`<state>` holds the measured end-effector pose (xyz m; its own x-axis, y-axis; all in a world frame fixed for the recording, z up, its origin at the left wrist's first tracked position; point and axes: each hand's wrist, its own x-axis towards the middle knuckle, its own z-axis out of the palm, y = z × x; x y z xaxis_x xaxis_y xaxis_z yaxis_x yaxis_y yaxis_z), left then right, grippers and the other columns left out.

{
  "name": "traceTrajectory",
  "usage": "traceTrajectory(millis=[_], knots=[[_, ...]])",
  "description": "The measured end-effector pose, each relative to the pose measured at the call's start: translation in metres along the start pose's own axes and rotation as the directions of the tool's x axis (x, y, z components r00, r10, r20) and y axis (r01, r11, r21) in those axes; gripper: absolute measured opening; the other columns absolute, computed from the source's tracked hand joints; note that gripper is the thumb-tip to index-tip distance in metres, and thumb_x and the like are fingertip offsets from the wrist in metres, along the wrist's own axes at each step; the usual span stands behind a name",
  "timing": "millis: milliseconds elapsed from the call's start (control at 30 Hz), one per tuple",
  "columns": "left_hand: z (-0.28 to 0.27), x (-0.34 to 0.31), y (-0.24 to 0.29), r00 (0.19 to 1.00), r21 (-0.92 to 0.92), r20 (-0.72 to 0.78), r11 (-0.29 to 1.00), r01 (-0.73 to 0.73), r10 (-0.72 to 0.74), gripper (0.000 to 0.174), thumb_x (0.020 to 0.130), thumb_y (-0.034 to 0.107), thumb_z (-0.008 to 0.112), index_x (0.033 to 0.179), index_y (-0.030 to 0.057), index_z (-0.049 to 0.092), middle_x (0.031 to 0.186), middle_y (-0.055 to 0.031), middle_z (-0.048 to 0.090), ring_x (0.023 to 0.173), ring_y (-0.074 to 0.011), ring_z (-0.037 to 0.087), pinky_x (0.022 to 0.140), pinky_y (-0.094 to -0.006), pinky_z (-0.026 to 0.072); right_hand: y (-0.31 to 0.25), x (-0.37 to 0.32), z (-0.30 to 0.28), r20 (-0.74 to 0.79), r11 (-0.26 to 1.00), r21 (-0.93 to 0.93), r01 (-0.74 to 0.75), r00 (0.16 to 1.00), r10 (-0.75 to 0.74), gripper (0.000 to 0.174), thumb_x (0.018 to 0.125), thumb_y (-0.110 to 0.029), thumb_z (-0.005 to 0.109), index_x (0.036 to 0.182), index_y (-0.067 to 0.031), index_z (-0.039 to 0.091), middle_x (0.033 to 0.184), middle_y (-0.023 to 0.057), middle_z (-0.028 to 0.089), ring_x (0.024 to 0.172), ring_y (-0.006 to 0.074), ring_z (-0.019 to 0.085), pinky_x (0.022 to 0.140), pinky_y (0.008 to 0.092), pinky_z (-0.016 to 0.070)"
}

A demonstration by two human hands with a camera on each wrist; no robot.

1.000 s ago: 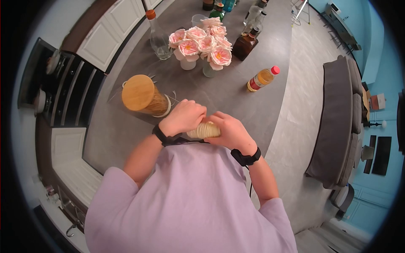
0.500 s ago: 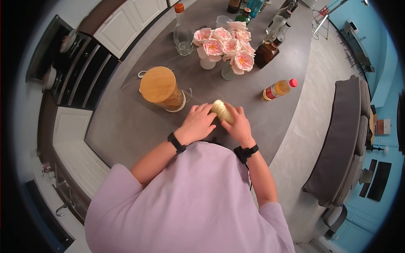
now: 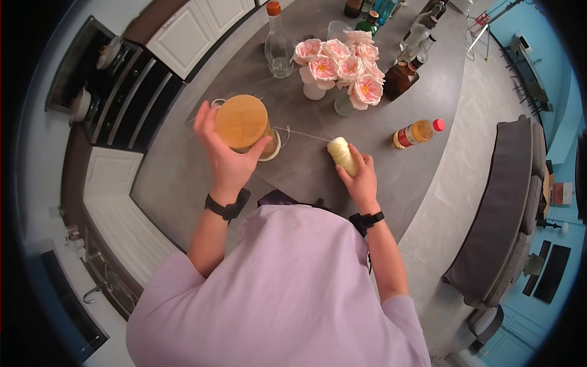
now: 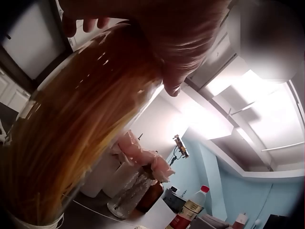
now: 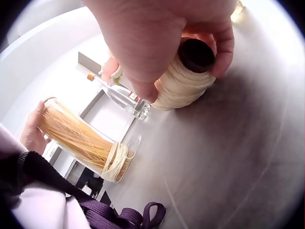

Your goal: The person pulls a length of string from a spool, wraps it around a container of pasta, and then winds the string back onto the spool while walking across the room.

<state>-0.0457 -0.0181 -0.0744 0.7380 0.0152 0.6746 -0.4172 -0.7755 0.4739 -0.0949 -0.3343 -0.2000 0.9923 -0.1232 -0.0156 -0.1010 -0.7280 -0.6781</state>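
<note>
A glass jar of long pasta (image 5: 78,136) with a round wooden lid (image 3: 241,121) stands on the grey table. Cream cord (image 5: 116,161) is wound around its base. My left hand (image 3: 228,160) grips the jar near the lid, fingers on one side and thumb on the other. To the right, my right hand (image 3: 361,181) holds a spool of cream cord (image 3: 342,155) between thumb and fingers, and the spool's dark core end (image 5: 197,55) shows in the right wrist view. A thin strand (image 3: 306,133) runs from spool to jar.
Pink flowers (image 3: 350,70) in vases stand beyond the hands, beside a clear bottle with an orange cap (image 3: 279,52). A red-capped bottle (image 3: 418,133) is at the right. Several more bottles (image 3: 402,77) line the far side.
My left hand has left the spool area, moved left and taken hold of the jar. My right hand has moved slightly right with the spool, and the strand now shows stretched between.
</note>
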Motion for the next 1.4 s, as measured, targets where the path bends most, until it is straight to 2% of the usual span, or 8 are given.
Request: traceTrajectory(millis=[200,267,500,633,733,1033,1167,1400], knots=[[0.041,-0.064,-0.051,0.951,-0.519,0.066,0.803,0.292,-0.302,0.114,0.076,0.028,0.102,0.16,0.0018,0.029,0.162,-0.019,0.039,0.145,-0.0293,0.048,0.117,-0.0465,0.0441,0.0,0.0,0.003,-0.02,0.999,0.046,0.003,1.0,-0.002,0.069,0.092,-0.031,0.082,0.155,-0.0171,0.06,0.121,0.016,0.068,0.108,0.0349,0.07,0.096,0.0439,0.0562],[0.05,-0.086,-0.085,0.811,-0.451,0.401,0.678,0.58,-0.427,0.102,0.078,0.025,0.101,0.155,0.0009,0.038,0.152,-0.0166,0.053,0.139,-0.0254,0.055,0.116,-0.0431,0.0448,0.001,0.001,0.005,-0.028,0.998,0.056,0.003,1.0,-0.001,0.069,0.091,-0.03,0.082,0.155,-0.0169,0.06,0.119,0.0161,0.068,0.108,0.0351,0.07,0.096,0.0438,0.0562],[0.027,-0.073,-0.097,0.836,-0.626,0.378,0.555,0.548,-0.398,0.076,0.088,0.029,0.093,0.145,0.0003,0.052,0.139,-0.0135,0.064,0.132,-0.0223,0.061,0.116,-0.0413,0.0446,0.007,-0.019,-0.03,-0.148,0.998,0.066,-0.002,0.989,0.012,0.063,0.087,-0.025,0.084,0.147,-0.0146,0.068,0.115,0.0149,0.067,0.104,0.0349,0.069,0.094,0.0438,0.0566],[-0.004,-0.056,-0.106,0.666,-0.814,0.395,0.095,0.573,-0.633,0.092,0.101,0.071,0.062,0.163,0.0079,0.039,0.155,-0.0094,0.056,0.142,-0.0248,0.055,0.117,-0.0436,0.0451,0.043,-0.057,-0.084,-0.285,0.997,-0.01,-0.078,0.956,0.072,0.062,0.089,-0.016,0.082,0.148,-0.0095,0.066,0.122,0.017,0.07,0.109,0.0325,0.07,0.098,0.0423,0.0552],[-0.037,0.001,-0.088,0.681,-0.881,0.361,0.007,0.473,-0.637,0.092,0.103,0.073,0.057,0.167,0.0101,0.035,0.161,-0.008,0.05,0.147,-0.026,0.05,0.12,-0.0448,0.0428,0.13,-0.095,-0.122,-0.457,0.991,0.021,-0.131,0.88,0.126,0.058,0.094,-0.016,0.08,0.148,-0.0028,0.064,0.135,0.0187,0.072,0.123,0.0308,0.069,0.107,0.0422,0.0529],[-0.092,0.061,-0.181,0.865,-0.756,0.124,0.518,0.4,-0.487,0.095,0.101,0.07,0.064,0.166,0.0084,0.034,0.161,-0.0102,0.049,0.148,-0.0256,0.048,0.122,-0.0446,0.0401,0.344,-0.33,-0.322,-0.813,0.827,0.159,-0.539,0.403,0.419,0.053,0.105,-0.033,0.075,0.146,-0.002,0.066,0.139,0.0109,0.072,0.12,0.0238,0.068,0.106,0.0404,0.0553],[-0.116,0.088,-0.216,0.834,-0.773,0.131,0.471,0.424,-0.536,0.09,0.104,0.066,0.061,0.166,0.007,0.035,0.161,-0.0115,0.049,0.148,-0.0265,0.049,0.122,-0.0444,0.0405,0.412,-0.496,-0.407,-0.591,0.43,0.743,-0.513,-0.2,0.782,0.068,0.099,-0.061,0.072,0.144,-0.0094,0.067,0.124,0.0065,0.073,0.108,0.0228,0.07,0.088,0.038,0.057],[-0.167,0.146,-0.244,0.711,-0.791,0.011,0.429,0.437,-0.703,0.087,0.107,0.069,0.054,0.166,0.008,0.037,0.163,-0.0102,0.051,0.147,-0.0263,0.051,0.124,-0.0452,0.0392,0.409,-0.53,-0.467,-0.725,0.663,0.688,-0.295,-0.236,0.647,0.058,0.1,-0.051,0.07,0.136,-0.0048,0.069,0.115,0.011,0.074,0.1,0.0267,0.073,0.078,0.0438,0.0607]])
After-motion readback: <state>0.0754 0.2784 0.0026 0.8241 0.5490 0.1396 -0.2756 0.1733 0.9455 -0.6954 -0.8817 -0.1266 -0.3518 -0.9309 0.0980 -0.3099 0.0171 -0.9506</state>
